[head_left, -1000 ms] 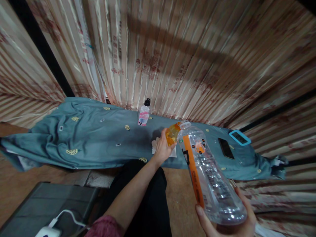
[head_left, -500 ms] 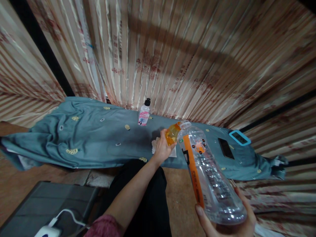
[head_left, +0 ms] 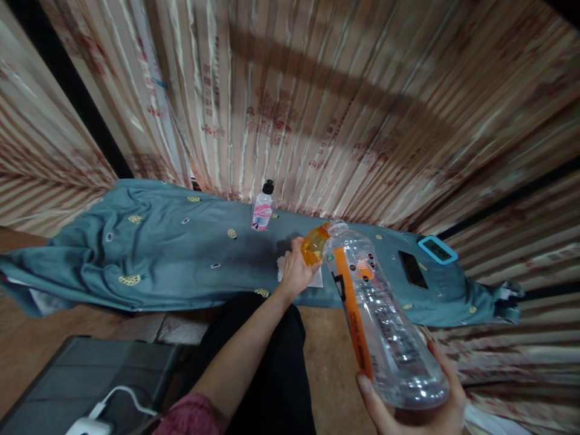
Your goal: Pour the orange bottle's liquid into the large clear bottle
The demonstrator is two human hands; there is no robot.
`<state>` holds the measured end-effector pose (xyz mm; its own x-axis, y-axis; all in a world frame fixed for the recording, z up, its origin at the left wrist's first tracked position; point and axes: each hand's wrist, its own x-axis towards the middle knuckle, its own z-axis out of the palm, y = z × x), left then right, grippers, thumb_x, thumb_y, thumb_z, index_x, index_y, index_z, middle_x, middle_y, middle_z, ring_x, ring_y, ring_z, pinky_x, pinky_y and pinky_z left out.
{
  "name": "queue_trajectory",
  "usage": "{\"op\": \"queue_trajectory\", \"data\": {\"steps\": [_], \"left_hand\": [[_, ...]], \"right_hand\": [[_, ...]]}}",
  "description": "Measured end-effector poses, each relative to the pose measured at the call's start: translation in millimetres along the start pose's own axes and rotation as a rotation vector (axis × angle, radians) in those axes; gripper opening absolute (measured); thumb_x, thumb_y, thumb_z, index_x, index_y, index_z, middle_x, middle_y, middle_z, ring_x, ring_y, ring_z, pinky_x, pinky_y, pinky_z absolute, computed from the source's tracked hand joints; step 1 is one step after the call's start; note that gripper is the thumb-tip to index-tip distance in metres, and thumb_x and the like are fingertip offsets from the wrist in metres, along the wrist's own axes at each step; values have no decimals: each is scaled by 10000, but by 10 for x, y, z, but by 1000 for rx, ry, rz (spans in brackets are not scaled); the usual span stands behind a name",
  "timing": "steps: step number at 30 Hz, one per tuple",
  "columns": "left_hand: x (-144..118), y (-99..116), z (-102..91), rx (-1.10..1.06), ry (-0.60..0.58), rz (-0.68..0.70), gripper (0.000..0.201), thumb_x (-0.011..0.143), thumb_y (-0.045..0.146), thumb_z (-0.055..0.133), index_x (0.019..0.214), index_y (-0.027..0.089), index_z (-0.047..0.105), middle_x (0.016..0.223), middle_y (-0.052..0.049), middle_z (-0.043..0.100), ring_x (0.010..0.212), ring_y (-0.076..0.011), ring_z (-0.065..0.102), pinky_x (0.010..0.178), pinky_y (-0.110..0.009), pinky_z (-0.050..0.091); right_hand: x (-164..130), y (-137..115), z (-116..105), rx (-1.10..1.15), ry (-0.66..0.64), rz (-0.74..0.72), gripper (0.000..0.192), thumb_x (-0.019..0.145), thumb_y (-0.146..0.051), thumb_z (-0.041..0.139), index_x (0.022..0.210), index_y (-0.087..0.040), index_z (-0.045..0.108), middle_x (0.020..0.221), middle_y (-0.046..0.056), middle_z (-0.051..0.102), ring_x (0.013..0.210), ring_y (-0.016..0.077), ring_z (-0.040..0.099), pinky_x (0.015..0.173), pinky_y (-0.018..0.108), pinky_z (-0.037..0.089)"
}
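Note:
My left hand [head_left: 296, 270] is closed around a small amber, see-through bottle [head_left: 314, 244], held above the cloth-covered table. The amber bottle's mouth points up and right, meeting or nearly meeting the mouth of a large clear plastic bottle [head_left: 383, 314]; whether they touch I cannot tell. That large bottle has an orange label and lies tilted, its neck toward the table and its base toward me. My right hand [head_left: 417, 405] wraps round its base. Under my left hand lies a white tissue [head_left: 317, 279], partly hidden.
A clear bottle with black cap and pink label [head_left: 262, 208] stands at the table's back. On the right lie a black phone [head_left: 413, 270] and a blue-framed digital clock [head_left: 437, 249]. A teal cloth [head_left: 181, 260] covers the table. A dark grey box [head_left: 90, 374] with a white cabled device stands lower left.
The whole view has shifted slightly. Both hands hold their bottles in nearly the same pose, mouth to mouth.

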<state>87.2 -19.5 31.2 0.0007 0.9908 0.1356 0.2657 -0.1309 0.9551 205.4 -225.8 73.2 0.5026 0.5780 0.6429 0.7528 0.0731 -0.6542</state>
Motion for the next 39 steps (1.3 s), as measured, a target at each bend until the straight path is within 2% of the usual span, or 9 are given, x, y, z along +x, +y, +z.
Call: {"op": "queue_trajectory", "data": {"steps": [6,11,21,27,33,39], "left_hand": [[-2,-5,9,-7,-15,-5,614,770,188,746,1258,181,374,1263,-144,658,1111,-289,693,995,-442,525],[-1,-6,9,-12,-19,-8,611,777,212,746,1257,191,368,1226,-125,674,1098,-285,697,982,-443,530],[4,-3,5,-22,-21,-4,616,765,189,754,1248,211,372,1237,-108,667,1116,-280,693,991,-442,523],[8,-13,5,-19,-25,1,624,770,210,760,1254,203,366,1241,-124,665,1149,-291,680,998,-448,518],[13,-47,17,-41,-15,42,600,778,217,744,1242,203,365,1259,-130,653,1140,-284,681,996,-438,521],[21,-48,10,-68,-5,23,641,751,224,772,1246,222,364,1265,-119,656,1157,-292,680,998,-441,525]], "right_hand": [[-12,-17,12,27,-6,43,1135,600,-588,877,1513,-121,390,1434,212,518,1067,282,624,668,350,587],[-12,-38,36,39,41,72,1161,570,-608,881,1488,-67,419,1418,258,522,1171,339,589,632,336,594],[-21,8,33,43,10,49,1135,599,-590,872,1511,-118,390,1449,215,505,1130,288,612,663,317,590],[-44,45,16,21,-15,68,1143,613,-607,857,1522,-122,363,1465,222,488,1187,322,593,720,365,602],[-37,-13,23,13,-1,110,1169,605,-637,848,1518,-95,358,1484,261,468,1271,391,557,847,489,597],[-34,-76,47,84,1,158,1161,605,-600,862,1516,-93,351,1523,271,422,1361,399,481,690,354,608]]}}
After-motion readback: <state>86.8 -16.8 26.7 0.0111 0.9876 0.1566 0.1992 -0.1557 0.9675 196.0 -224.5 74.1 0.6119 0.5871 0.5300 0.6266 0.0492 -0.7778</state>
